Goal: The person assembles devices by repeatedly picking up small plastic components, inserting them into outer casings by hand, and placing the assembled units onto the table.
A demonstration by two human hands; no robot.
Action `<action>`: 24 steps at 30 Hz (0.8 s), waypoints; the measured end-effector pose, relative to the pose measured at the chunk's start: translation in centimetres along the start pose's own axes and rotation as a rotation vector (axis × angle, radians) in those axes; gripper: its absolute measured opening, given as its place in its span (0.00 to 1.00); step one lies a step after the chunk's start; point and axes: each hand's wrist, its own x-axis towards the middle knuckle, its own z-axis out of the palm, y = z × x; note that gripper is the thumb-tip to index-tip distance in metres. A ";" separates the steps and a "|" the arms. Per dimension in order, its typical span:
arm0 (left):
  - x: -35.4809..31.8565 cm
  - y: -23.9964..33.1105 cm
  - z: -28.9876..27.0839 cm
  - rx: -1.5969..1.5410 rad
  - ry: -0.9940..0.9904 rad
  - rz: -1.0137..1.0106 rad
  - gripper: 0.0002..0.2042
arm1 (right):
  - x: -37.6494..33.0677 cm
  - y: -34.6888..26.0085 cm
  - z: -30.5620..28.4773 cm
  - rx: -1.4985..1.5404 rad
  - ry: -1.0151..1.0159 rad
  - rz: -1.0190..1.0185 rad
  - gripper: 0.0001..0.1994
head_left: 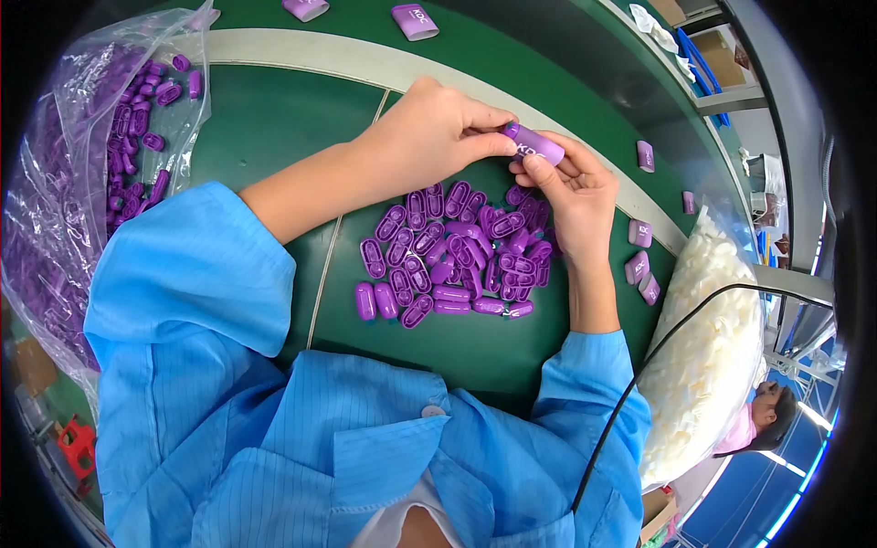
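Note:
Above the far edge of a pile of purple oval plastic caps (466, 251), my two hands meet at a light purple casing (545, 147) with white print. My right hand (587, 201) grips the casing from below and the right, thumb against its side. With thumb and forefinger, my left hand (429, 128) pinches a darker purple cap (512, 131) at the casing's left end. Whether the cap is fully seated in the casing, I cannot tell. Many caps in the pile lie with their hollow side up, others on their backs.
A clear plastic bag (78, 82) of purple caps stands at the left. Beyond a pale curved rail (301, 50), a green belt carries several purple casings (416, 22). At the right leans a bag of cream-coloured pieces (708, 338), crossed by a black cable (630, 384). A person (767, 416) is farther right.

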 end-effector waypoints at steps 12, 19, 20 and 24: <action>1.7 -0.4 1.6 0.230 0.021 -0.002 0.14 | 2.1 1.0 -0.2 -0.068 0.086 -0.102 0.14; 7.4 -6.3 -0.7 0.327 0.043 -0.177 0.13 | 8.2 1.1 -11.5 -1.403 0.481 -0.227 0.22; 7.5 -6.3 -0.8 0.497 0.105 -0.079 0.16 | 8.3 0.9 -13.4 -1.528 0.493 -0.118 0.23; 6.2 -6.8 -1.2 0.541 0.210 0.179 0.11 | 8.5 0.8 -16.3 -1.524 0.423 0.224 0.27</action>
